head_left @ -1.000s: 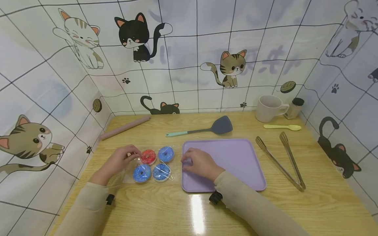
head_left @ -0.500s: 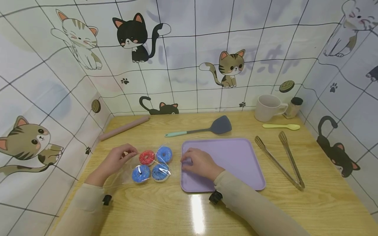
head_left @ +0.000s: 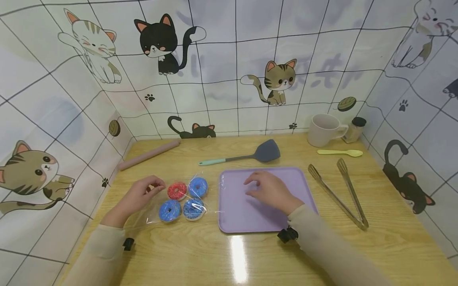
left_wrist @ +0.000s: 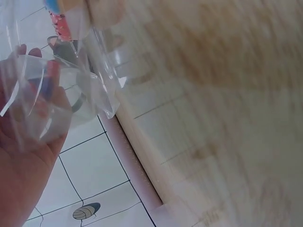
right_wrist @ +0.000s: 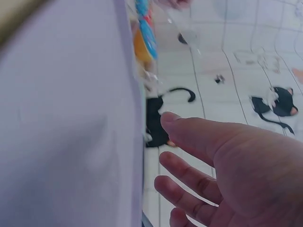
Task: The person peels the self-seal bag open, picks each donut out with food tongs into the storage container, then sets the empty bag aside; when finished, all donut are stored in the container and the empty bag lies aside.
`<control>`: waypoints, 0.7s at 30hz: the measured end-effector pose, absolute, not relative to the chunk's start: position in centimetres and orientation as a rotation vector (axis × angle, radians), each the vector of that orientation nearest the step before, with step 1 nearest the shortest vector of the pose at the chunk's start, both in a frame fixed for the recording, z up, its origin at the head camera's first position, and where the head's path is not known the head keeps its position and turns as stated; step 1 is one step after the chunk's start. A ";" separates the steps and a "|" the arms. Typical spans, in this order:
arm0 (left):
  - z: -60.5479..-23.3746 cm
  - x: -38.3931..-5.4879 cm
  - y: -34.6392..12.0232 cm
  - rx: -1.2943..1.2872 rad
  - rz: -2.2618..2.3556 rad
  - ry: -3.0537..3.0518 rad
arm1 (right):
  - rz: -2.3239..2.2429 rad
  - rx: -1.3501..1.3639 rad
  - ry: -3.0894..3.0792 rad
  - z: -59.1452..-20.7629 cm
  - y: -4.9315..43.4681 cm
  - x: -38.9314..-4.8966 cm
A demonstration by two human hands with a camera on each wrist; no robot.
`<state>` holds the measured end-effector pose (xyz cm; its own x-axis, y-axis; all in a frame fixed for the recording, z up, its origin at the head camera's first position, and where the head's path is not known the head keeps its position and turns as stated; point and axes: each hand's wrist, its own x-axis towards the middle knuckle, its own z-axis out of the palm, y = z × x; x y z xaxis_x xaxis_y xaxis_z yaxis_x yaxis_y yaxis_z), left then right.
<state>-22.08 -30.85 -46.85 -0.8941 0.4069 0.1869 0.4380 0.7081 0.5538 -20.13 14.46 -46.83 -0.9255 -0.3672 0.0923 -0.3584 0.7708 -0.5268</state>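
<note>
A clear plastic bag (head_left: 153, 210) with several toy donuts lies on the table; a red donut (head_left: 177, 191) and a blue donut (head_left: 169, 211) show through the film. At its left side my left hand (head_left: 137, 195) pinches the bag's raised edge between thumb and fingers. In the left wrist view, crinkled film hangs before the palm and hides part of the fingers. Above a lilac tray (head_left: 229, 216) hovers my right hand (head_left: 273, 191), holding nothing. Its thumb and fingers stand apart and relaxed, as the right wrist view shows.
Behind lie a rolling pin (head_left: 149, 155) and a turner (head_left: 266, 151). Metal tongs (head_left: 352, 194) lie spread right of the tray. A mug (head_left: 322, 130), a black-lidded jar (head_left: 354, 130) and a yellow spoon (head_left: 340, 152) occupy the back right, near the cat-patterned wall covering.
My right hand has moved from the tray's left edge rightward over the tray. My left hand has drawn slightly left from the red donut, with the film at its fingers.
</note>
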 end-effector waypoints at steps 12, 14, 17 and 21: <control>-47.1 -22.1 -30.7 -0.711 -0.951 -2.872 | -0.893 -0.434 3.144 -45.6 23.9 -18.0; -47.1 -22.1 -30.6 -0.708 -0.947 -2.876 | -0.866 -0.399 3.174 -45.8 25.2 -17.2; -47.1 -22.2 -30.5 -0.703 -0.939 -2.877 | -0.860 -0.361 3.204 -46.0 26.9 -16.2; -47.1 -22.2 -30.4 -0.701 -0.938 -2.878 | -0.870 -0.317 3.180 -46.2 29.1 -15.3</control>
<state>-22.21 -30.35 -47.11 -0.8977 0.4074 0.1679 0.4281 0.7161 0.5513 -15.31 29.14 -46.20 -0.9673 -0.1381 0.2128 -0.2272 0.8447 -0.4846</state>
